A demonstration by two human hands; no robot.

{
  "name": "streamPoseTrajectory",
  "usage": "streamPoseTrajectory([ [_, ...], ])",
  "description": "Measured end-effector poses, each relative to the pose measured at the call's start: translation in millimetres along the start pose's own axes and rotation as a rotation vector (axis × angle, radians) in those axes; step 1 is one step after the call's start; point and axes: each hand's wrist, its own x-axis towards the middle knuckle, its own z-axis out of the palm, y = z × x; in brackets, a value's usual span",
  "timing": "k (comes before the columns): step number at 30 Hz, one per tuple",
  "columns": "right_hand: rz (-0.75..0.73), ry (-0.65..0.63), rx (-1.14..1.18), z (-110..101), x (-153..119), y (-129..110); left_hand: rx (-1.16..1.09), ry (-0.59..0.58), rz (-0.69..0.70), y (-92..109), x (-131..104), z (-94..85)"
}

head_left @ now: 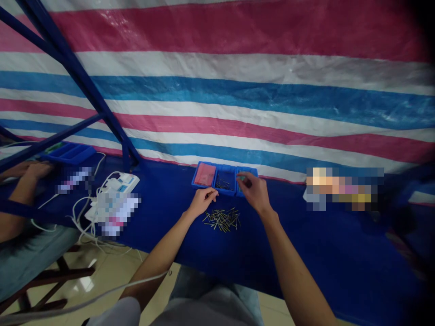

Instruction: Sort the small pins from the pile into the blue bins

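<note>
A blue three-part tray stands against the striped sheet. Its left part holds a pink flat piece, and a few thin dark metal pieces lie in the middle one. My left hand is at the tray's front left, fingers pressed together; anything between them is too small to make out. Over the right compartment, my right hand has its fingers pinched, with a small greenish patch by the fingertips that I cannot identify. A pile of thin, brass-and-dark metal rods lies on the table between my forearms.
White power strips with tangled cables sit on the blue table to the left. Beyond a blue metal frame are another person's hand and a second blue tray. Blurred-out items lie at the right.
</note>
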Motion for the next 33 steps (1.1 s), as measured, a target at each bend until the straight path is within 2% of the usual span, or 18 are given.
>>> streamPoseTrajectory([
  [4,-0.031,-0.207,-0.010,2.5,-58.0,13.8,0.007,-0.014,0.004,2.7,-0.3,-0.6],
  [8,-0.002,-0.321,-0.083,14.3,-83.1,36.3,0.006,-0.017,0.019,4.4,-0.4,-1.3],
  [11,-0.009,-0.356,-0.099,20.1,-81.3,42.2,-0.001,-0.011,0.024,3.7,-0.4,-1.3],
  [20,-0.004,-0.388,-0.085,24.4,-72.2,37.4,0.004,-0.021,0.023,1.8,-0.5,-0.6],
  [26,0.023,-0.369,0.008,18.7,-71.8,37.5,0.009,-0.031,0.010,3.1,-0.2,-1.3],
  [33,-0.001,-0.284,0.103,11.4,-67.9,31.0,0.022,-0.033,0.003,4.2,-0.8,-1.2],
])
